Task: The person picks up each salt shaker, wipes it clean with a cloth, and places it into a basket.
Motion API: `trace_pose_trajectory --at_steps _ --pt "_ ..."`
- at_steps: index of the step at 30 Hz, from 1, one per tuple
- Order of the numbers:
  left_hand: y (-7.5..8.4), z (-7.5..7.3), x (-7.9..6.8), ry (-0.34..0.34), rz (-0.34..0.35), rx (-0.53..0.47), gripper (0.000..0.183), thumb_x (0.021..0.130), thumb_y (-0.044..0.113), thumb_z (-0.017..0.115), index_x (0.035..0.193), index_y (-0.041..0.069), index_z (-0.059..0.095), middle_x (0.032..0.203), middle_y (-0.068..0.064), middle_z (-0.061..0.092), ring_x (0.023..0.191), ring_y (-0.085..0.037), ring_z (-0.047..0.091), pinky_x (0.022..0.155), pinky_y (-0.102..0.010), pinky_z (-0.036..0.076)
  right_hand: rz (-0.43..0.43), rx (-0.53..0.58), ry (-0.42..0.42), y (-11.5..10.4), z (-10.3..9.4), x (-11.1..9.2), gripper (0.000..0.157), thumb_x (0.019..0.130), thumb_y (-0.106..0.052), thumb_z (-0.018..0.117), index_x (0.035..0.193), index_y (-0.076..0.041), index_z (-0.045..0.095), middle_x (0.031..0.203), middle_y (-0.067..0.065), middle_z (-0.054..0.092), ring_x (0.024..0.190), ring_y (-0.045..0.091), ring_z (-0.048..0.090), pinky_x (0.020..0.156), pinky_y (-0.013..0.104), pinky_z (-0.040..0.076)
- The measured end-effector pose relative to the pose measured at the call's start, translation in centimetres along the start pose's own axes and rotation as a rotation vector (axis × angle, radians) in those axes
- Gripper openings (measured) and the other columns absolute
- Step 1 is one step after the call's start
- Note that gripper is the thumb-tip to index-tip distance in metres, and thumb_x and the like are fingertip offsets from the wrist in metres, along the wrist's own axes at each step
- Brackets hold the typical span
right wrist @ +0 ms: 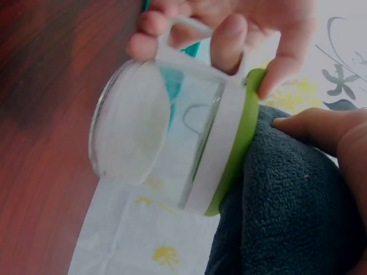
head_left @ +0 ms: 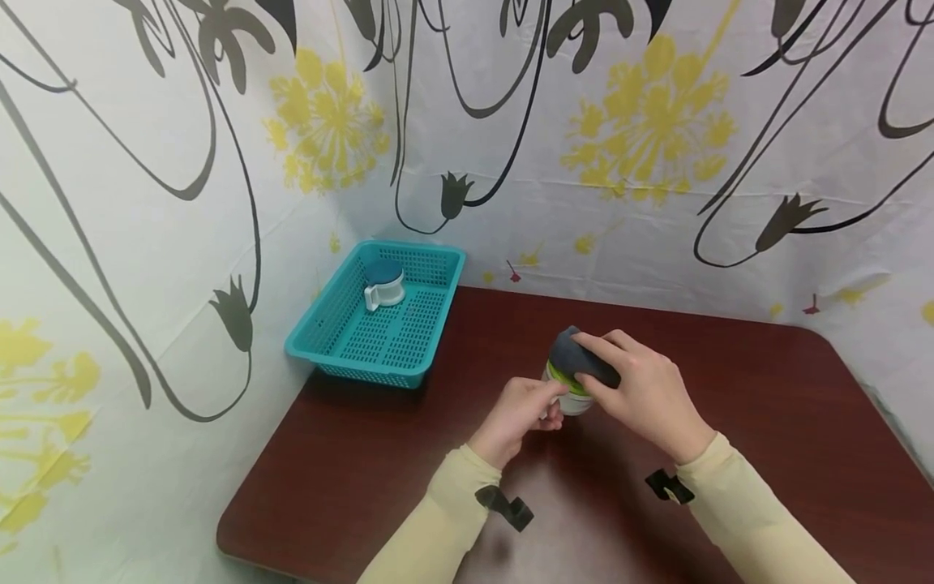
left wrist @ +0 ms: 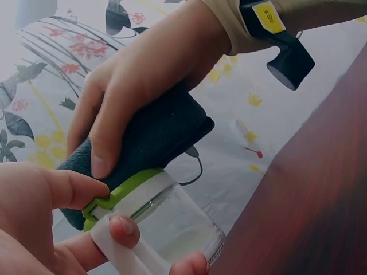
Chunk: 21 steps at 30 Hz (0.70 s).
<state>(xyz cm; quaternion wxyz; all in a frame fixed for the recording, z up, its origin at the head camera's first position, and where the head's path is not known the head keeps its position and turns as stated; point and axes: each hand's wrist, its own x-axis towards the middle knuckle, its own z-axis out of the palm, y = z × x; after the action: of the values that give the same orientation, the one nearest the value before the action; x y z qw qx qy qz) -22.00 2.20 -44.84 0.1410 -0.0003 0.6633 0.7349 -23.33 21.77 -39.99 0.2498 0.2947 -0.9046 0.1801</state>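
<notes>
Above the table, my left hand grips the white handle of a clear seasoning jar. The jar has a white collar, a green lid and a pale, white substance inside. It is tilted, its lid turned toward my right hand. That hand holds a folded dark blue-grey cloth against the lid, covering much of its top. The left forefinger lies at the lid's edge in the left wrist view, close to the cloth.
A turquoise basket stands at the table's far left corner. Inside it sits another jar with a blue lid and white handle. Patterned white sheeting hangs behind the dark red-brown table.
</notes>
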Motion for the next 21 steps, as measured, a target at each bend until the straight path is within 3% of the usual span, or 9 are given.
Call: trace_pose_trajectory --at_steps 6,12,21 --pt "0.0 -0.2 0.0 -0.061 0.022 0.004 0.037 0.087 0.023 0.066 0.06 0.002 0.053 0.061 -0.009 0.051 0.062 -0.02 0.059 0.067 -0.035 0.056 -0.034 0.058 -0.046 -1.1 -0.3 0.3 0.053 0.084 -0.025 0.077 0.135 -0.026 0.063 0.105 -0.008 0.054 0.075 0.008 0.05 0.059 0.03 0.045" --pt "0.0 -0.3 0.0 -0.075 0.02 0.012 0.036 0.087 0.022 0.066 0.06 0.001 0.053 0.061 -0.009 0.052 0.062 -0.021 0.06 0.068 -0.036 0.056 -0.042 0.023 -0.055 -1.6 -0.3 0.4 0.054 0.083 -0.023 0.08 0.135 -0.025 0.064 0.102 -0.005 0.053 0.088 0.014 0.045 0.061 0.033 0.045" --pt "0.0 -0.2 -0.2 -0.1 0.021 0.011 0.04 0.088 0.024 0.068 0.06 0.001 0.052 0.06 -0.009 0.05 0.062 -0.021 0.059 0.068 -0.036 0.057 -0.05 -0.022 -0.028 -1.8 -0.2 0.5 0.06 0.08 -0.024 0.085 0.136 -0.025 0.064 0.104 -0.002 0.056 0.09 0.017 0.047 0.057 0.035 0.049"
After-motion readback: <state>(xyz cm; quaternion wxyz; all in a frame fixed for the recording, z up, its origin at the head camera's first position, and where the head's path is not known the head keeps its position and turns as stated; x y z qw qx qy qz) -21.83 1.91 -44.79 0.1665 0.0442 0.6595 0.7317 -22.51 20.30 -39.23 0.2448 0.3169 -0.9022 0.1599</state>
